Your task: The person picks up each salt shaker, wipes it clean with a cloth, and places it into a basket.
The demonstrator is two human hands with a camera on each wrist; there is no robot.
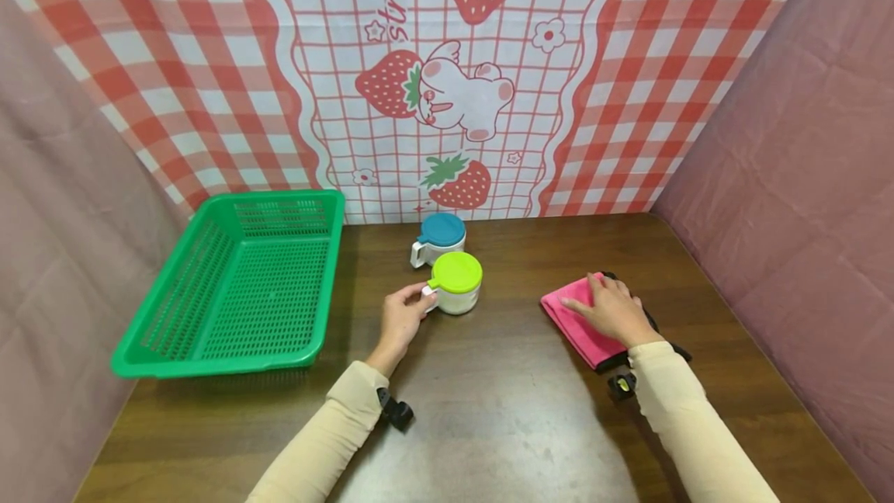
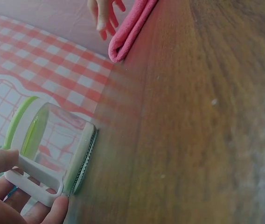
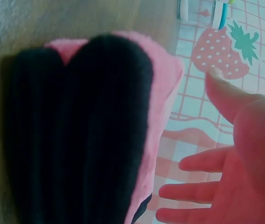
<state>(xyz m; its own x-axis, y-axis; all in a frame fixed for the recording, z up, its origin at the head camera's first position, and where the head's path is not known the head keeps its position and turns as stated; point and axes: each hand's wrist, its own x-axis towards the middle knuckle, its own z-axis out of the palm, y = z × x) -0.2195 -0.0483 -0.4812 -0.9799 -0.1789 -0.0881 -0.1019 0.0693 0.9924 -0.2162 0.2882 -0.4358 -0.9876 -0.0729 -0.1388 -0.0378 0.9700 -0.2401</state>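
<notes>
My left hand (image 1: 403, 320) grips the white handle of a clear container with a lime-green lid (image 1: 457, 273); in the left wrist view, thumb and fingers close round that handle (image 2: 34, 182). Just behind it stands a similar container with a blue lid (image 1: 443, 230), partly hidden by the green-lidded one. On the right, a folded pink cloth with black edging (image 1: 576, 324) lies on the table. Over this cloth my right hand (image 1: 615, 313) is spread, and the right wrist view shows its fingers (image 3: 202, 161) extended, apart from the cloth and holding nothing.
A green perforated basket (image 1: 328, 286) stands at the left of the brown wooden table (image 1: 489, 410). Behind the table hangs a checked strawberry-print cloth (image 1: 587, 138), and pink drapes (image 1: 782, 177) flank both sides. Each wrist carries a small black camera (image 1: 396, 410).
</notes>
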